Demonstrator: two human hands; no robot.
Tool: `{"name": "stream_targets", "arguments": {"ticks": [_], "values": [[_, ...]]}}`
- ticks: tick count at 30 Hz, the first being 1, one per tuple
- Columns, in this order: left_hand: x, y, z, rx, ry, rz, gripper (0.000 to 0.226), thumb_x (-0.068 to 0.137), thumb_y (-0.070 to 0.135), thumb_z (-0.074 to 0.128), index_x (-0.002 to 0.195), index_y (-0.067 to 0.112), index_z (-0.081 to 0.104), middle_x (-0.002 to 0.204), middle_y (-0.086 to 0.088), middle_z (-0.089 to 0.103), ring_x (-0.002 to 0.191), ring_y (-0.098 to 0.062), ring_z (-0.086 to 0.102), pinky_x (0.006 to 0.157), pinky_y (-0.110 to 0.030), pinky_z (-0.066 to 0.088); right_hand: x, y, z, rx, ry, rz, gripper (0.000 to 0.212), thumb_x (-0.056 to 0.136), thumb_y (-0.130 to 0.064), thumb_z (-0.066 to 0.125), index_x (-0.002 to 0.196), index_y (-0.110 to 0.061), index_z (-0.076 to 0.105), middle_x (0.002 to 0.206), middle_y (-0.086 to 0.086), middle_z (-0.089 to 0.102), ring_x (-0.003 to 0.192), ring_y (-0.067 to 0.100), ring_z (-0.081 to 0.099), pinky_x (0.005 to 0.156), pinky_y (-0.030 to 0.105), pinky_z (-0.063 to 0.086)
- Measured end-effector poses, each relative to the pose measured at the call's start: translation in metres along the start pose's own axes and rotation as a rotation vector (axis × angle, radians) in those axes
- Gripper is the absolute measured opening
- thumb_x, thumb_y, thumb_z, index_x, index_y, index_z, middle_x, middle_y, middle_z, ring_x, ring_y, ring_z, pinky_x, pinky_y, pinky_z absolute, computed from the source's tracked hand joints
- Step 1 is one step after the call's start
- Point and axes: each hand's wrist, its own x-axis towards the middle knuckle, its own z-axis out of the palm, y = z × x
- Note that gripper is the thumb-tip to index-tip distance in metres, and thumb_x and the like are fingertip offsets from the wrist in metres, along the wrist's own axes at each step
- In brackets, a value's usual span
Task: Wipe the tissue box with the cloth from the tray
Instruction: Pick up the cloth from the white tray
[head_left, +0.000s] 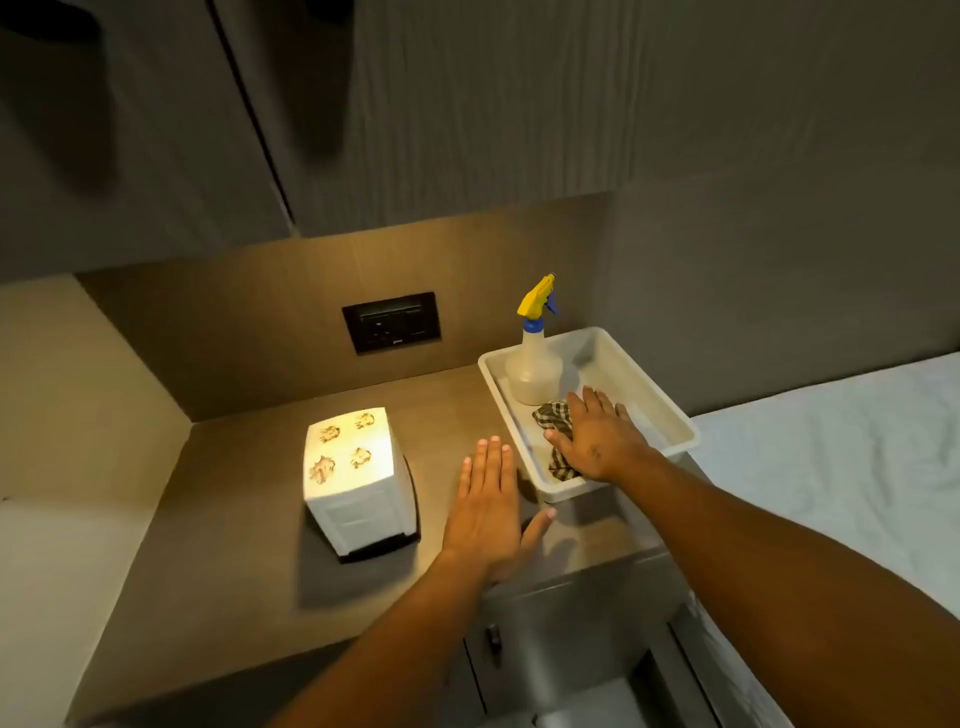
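Cloth (555, 426) crumpled lengthwise along tray (644, 384)

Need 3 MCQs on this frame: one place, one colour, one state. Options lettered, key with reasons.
1. Where is the checked cloth?
A. On the tissue box
B. In the white tray
C. On the bed

2. What colour is the spray bottle's trigger head?
A. Yellow
B. Red
C. Green

3. What is the left hand doing?
A. Gripping the bottle
B. Lifting the box
C. Spread flat, holding nothing

Key:
1 B, the cloth lies inside the tray under the right hand.
2 A, the head is yellow above a blue collar.
3 C, the fingers are extended over the counter beside the tissue box.
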Motion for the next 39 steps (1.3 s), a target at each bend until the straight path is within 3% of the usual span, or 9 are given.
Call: {"name": "stream_targets", "arguments": {"ticks": [4, 10, 13, 18, 21, 26, 31, 39], "values": [[0.013, -0.013, 0.021, 0.0, -0.061, -0.011, 0.103, 0.097, 0.078, 0.021, 0.163, 0.009, -0.016, 0.172, -0.012, -0.023, 0.157, -0.027, -0.026, 0.128, -0.045, -0.013, 0.021, 0.003, 0.012, -0.105, -0.156, 0.036, 0.081, 0.092, -0.068, 0.025, 0.154, -0.02, 0.002, 0.164, 0.013, 0.003, 0.148, 0.038, -0.001, 0.112, 0.064, -0.001], [0.024, -0.017, 0.032, -0.003, -0.077, -0.029, 0.104, 0.096, 0.079, 0.017, 0.164, 0.007, -0.012, 0.173, -0.013, -0.018, 0.158, -0.027, -0.024, 0.125, -0.042, -0.019, 0.037, 0.002, 0.027, -0.081, -0.224, 0.033, 0.082, 0.091, -0.069, 0.029, 0.153, -0.023, 0.001, 0.164, 0.011, 0.004, 0.147, 0.038, 0.003, 0.11, 0.067, 0.015], [0.024, -0.016, 0.034, 0.004, -0.081, -0.05, 0.106, 0.094, 0.081, 0.013, 0.165, 0.006, -0.01, 0.174, -0.014, -0.015, 0.159, -0.029, -0.021, 0.126, -0.044, -0.016, 0.04, -0.003, 0.037, -0.161, -0.18, 0.034, 0.077, 0.092, -0.065, 0.031, 0.151, -0.022, 0.007, 0.16, 0.014, 0.016, 0.144, 0.041, 0.014, 0.108, 0.067, 0.018], [0.025, -0.016, 0.035, 0.0, -0.089, -0.071, 0.109, 0.092, 0.084, 0.011, 0.165, 0.006, -0.009, 0.174, -0.014, -0.015, 0.159, -0.029, -0.021, 0.128, -0.046, -0.012, 0.047, -0.007, 0.039, -0.193, -0.081, 0.003, 0.045, 0.098, -0.043, 0.041, 0.137, -0.023, 0.032, 0.138, 0.014, 0.042, 0.122, 0.035, 0.038, 0.1, 0.052, 0.033], [0.025, -0.017, 0.037, 0.015, -0.086, -0.083, 0.11, 0.091, 0.085, 0.009, 0.165, 0.005, -0.009, 0.174, -0.014, -0.014, 0.159, -0.03, -0.02, 0.128, -0.046, -0.014, 0.047, -0.012, 0.039, -0.112, -0.094, 0.06, 0.046, 0.094, -0.032, 0.053, 0.134, -0.025, 0.034, 0.131, 0.013, 0.039, 0.115, 0.035, 0.039, 0.096, 0.051, 0.041], [0.025, -0.018, 0.035, -0.001, -0.09, -0.075, 0.107, 0.094, 0.081, 0.015, 0.164, 0.004, -0.011, 0.173, -0.015, -0.017, 0.158, -0.029, -0.024, 0.125, -0.043, -0.019, 0.047, -0.01, 0.027, -0.11, -0.038, 0.037, 0.048, 0.093, -0.028, 0.055, 0.136, -0.022, 0.034, 0.13, 0.013, 0.039, 0.115, 0.035, 0.04, 0.097, 0.049, 0.041], [0.011, -0.023, 0.018, -0.016, -0.063, -0.045, 0.103, 0.098, 0.078, 0.018, 0.163, 0.005, -0.014, 0.172, -0.014, -0.02, 0.157, -0.027, -0.027, 0.126, -0.043, -0.017, 0.037, -0.01, -0.006, -0.088, 0.091, 0.012, 0.04, 0.099, -0.027, 0.046, 0.136, -0.018, 0.036, 0.131, 0.016, 0.042, 0.116, 0.035, 0.039, 0.095, 0.048, 0.039], [-0.032, -0.009, -0.046, -0.009, 0.098, -0.06, 0.1, 0.098, 0.076, 0.021, 0.165, 0.009, -0.012, 0.173, -0.011, -0.02, 0.157, -0.025, -0.026, 0.127, -0.042, -0.013, -0.006, -0.043, -0.064, -0.055, 0.145, -0.025, 0.04, 0.102, -0.031, 0.036, 0.139, -0.016, 0.035, 0.135, 0.018, 0.04, 0.12, 0.037, 0.037, 0.095, 0.051, 0.037]]}}
